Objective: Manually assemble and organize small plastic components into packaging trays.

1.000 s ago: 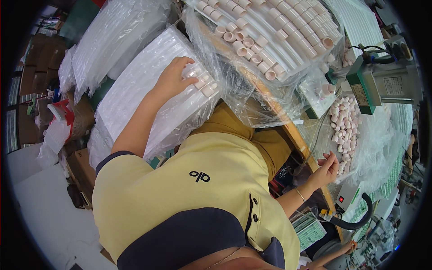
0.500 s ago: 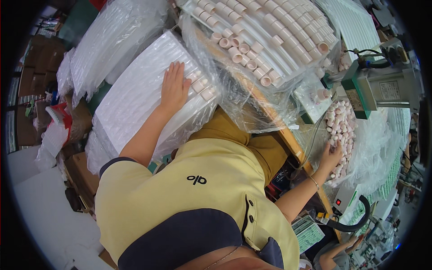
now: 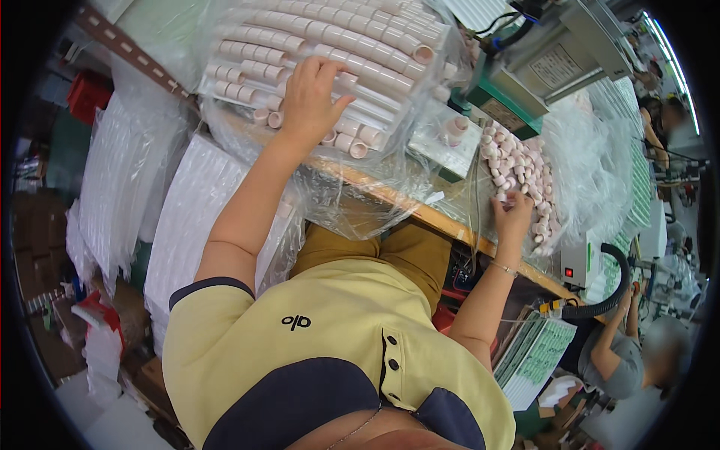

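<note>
My left hand [image 3: 309, 101] reaches over a tray of pale pink plastic cylinders [image 3: 330, 37] laid in rows. Its thumb and forefinger are spread on either side of a single short cylinder [image 3: 347, 78]; contact is hard to make out. At the near edge of the pile of small pale pink plastic knobs [image 3: 525, 169], my right hand [image 3: 514, 219] has its fingertips pinched on one small knob [image 3: 505, 200], partly hidden by the fingers. A green-and-grey bench machine [image 3: 510, 105] stands beyond the pile, with one cylinder [image 3: 455, 129] upright on its metal base [image 3: 442, 146].
A wooden table edge [image 3: 390, 196] runs in front of me, with clear plastic sheeting over part of it. White ribbed trays [image 3: 199, 202] are stacked at my left. Crumpled plastic bags [image 3: 589, 165] lie right of the knobs. Another person [image 3: 626, 360] sits at far right.
My left hand has left the white ribbed tray and moved over to the cylinder tray. My right hand stays at the knobs, its fingers now pinched. The whole view has turned.
</note>
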The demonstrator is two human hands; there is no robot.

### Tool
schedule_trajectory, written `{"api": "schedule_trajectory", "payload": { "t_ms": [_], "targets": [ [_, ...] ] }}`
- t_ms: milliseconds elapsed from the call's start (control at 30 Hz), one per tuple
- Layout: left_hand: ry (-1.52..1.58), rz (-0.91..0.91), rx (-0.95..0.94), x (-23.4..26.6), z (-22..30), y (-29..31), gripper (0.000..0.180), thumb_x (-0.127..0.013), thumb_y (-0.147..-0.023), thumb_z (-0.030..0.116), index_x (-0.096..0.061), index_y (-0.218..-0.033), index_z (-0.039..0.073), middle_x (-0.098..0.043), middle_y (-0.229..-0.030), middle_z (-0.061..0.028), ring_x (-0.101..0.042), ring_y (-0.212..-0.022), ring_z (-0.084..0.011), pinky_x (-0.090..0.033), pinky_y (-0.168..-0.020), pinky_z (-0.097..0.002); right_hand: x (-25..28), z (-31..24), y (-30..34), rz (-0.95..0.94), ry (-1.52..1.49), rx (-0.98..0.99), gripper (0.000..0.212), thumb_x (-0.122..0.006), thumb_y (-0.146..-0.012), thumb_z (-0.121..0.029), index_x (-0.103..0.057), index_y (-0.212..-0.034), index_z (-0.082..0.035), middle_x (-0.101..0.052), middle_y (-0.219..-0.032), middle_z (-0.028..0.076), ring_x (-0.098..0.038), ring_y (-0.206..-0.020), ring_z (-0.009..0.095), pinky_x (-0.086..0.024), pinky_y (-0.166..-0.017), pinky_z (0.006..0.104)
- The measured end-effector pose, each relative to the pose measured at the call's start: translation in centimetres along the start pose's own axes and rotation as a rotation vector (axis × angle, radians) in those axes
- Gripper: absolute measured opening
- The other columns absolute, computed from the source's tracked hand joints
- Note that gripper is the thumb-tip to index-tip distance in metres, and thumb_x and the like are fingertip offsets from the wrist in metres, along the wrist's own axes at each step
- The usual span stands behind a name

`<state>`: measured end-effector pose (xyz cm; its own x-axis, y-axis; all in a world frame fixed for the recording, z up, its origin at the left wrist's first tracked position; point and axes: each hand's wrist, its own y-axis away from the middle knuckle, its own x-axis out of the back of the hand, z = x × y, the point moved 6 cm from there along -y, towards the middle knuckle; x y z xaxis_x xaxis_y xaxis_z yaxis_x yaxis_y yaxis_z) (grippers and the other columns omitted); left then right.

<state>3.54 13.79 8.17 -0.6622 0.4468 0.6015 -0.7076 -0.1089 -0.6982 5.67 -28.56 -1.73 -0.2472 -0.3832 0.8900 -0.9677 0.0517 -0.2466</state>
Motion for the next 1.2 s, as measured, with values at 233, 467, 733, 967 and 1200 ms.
{"api": "schedule_trajectory", "payload": {
  "t_ms": [233,467,733,967,1200],
  "targets": [
    [-0.12,-0.07,-0.094,-2.5,-1.8,0.5,0.037,-0.075,-0.061,0.004,-0.062,-0.095,0.01,-0.055,-0.095,-0.0055,-0.053,-0.091,-0.0262,-0.044,-0.076,-0.0371,0.6,1.4,3.3,0.007,-0.49,-0.211,0.023,-0.071,-0.076,-0.01,-0.06,-0.094,-0.003,-0.061,-0.087,0.006,-0.06,-0.067,0.01,-0.049,-0.062,0.024],
    [-0.007,0.01,-0.258,-1.7,-0.7,0.9,0.033,-0.073,-0.068,0.007,-0.061,-0.098,0.009,-0.061,-0.099,-0.0061,-0.057,-0.091,-0.0245,-0.047,-0.077,-0.0335,1.0,0.0,3.2,-0.014,-0.797,-0.236,0.027,-0.066,-0.08,-0.004,-0.057,-0.105,0.0,-0.063,-0.088,0.004,-0.06,-0.077,0.009,-0.049,-0.069,0.0207],
    [0.945,-0.692,0.422,-7.8,8.2,6.4,0.024,-0.063,-0.085,0.01,-0.059,-0.108,0.005,-0.063,-0.091,-0.0007,-0.058,-0.079,-0.0074,-0.047,-0.065,-0.0236,1.6,-9.8,2.9,-0.215,-1.096,0.075,0.024,-0.066,-0.08,0.001,-0.061,-0.104,0.0,-0.061,-0.098,0.004,-0.06,-0.089,0.011,-0.049,-0.073,0.021],
    [1.354,-0.867,0.695,-12.8,10.3,7.7,0.023,-0.058,-0.092,0.018,-0.054,-0.111,0.005,-0.062,-0.084,-0.0022,-0.055,-0.071,-0.0057,-0.043,-0.056,-0.0186,0.2,-12.4,2.3,-0.351,-1.226,0.071,0.03,-0.063,-0.081,0.007,-0.056,-0.109,0.003,-0.056,-0.107,0.006,-0.056,-0.102,0.013,-0.053,-0.072,0.021],
    [1.38,-0.87,0.628,-13.1,11.1,7.7,0.021,-0.062,-0.088,0.011,-0.055,-0.107,0.004,-0.061,-0.091,-0.0035,-0.057,-0.08,-0.0075,-0.045,-0.062,-0.0189,-0.1,-11.0,2.6,-0.178,-1.067,0.075,0.019,-0.066,-0.082,-0.003,-0.061,-0.099,0.005,-0.068,-0.081,0.009,-0.066,-0.067,0.014,-0.053,-0.059,0.0214]
  ]
}}
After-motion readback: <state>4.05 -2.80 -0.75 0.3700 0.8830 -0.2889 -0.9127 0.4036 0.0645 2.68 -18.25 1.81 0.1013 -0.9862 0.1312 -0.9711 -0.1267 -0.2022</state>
